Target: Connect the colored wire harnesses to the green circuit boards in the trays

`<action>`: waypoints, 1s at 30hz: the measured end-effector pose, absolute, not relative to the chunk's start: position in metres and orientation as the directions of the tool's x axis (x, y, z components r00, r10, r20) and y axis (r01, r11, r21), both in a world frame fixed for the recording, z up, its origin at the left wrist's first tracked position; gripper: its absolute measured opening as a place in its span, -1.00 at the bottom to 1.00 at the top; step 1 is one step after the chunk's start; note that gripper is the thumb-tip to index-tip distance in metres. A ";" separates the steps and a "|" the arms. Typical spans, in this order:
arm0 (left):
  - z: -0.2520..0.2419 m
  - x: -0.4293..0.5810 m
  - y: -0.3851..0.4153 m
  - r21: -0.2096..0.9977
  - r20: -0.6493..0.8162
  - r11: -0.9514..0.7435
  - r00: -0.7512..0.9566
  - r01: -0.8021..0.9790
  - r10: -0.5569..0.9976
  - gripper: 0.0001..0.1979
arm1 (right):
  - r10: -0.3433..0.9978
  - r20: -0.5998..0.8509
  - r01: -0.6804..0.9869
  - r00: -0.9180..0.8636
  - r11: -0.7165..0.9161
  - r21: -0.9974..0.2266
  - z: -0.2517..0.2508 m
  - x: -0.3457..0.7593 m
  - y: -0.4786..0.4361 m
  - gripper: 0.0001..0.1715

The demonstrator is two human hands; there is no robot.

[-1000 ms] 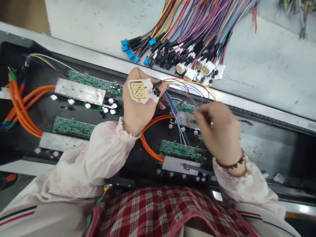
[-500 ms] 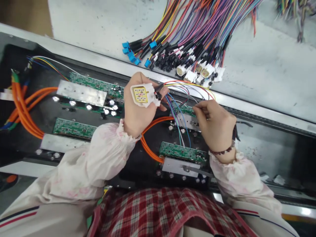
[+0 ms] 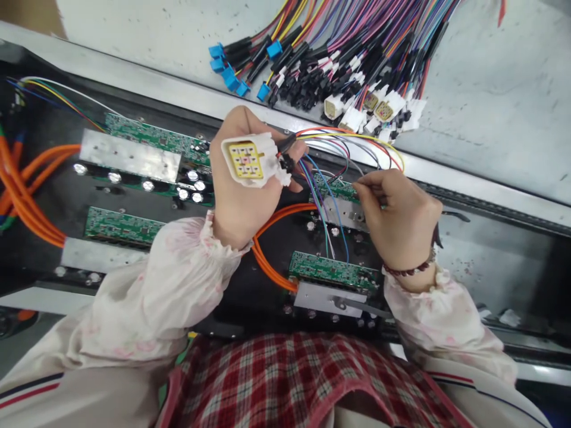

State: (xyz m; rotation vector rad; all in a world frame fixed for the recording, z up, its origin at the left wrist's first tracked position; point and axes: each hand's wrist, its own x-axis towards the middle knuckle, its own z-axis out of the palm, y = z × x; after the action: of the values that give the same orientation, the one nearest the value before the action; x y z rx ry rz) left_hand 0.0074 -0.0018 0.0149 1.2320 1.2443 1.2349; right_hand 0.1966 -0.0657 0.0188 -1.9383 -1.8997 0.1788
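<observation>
My left hand (image 3: 245,172) is closed around a wiring harness just behind its white connector (image 3: 247,159). The connector's yellow, multi-hole face points up and to the left. From this grip a bundle of coloured wires (image 3: 348,134) arcs right, while blue, purple and green wires (image 3: 320,202) hang down to a lower green circuit board (image 3: 332,270). My right hand (image 3: 395,217) pinches a thin wire of the harness between thumb and forefinger, its exact end hidden by the fingertips. Beneath those fingertips lies another green circuit board (image 3: 334,185) with a metal plate.
More harnesses with white, black and blue connectors (image 3: 229,77) lie on the light bench top (image 3: 486,89) behind. To the left in the black housing are further boards with metal plates (image 3: 129,156). Thick orange cables (image 3: 31,205) curve beside them.
The view has shifted slightly. The connector in my left hand appears a little higher, further left and larger; my right hand sits slightly further right. Both grips look the same.
</observation>
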 end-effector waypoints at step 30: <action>0.001 0.004 0.002 0.995 0.076 -0.074 0.029 -0.068 0.997 -0.61 | 0.944 0.293 0.934 0.153 -0.041 -0.354 0.015 0.227 -0.094 -0.89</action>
State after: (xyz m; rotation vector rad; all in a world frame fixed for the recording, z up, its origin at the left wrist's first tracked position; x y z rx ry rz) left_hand 0.0040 0.0022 0.0005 1.2284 1.0999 1.2713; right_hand 0.2274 -0.0937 0.0153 -1.9780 -1.7847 0.0271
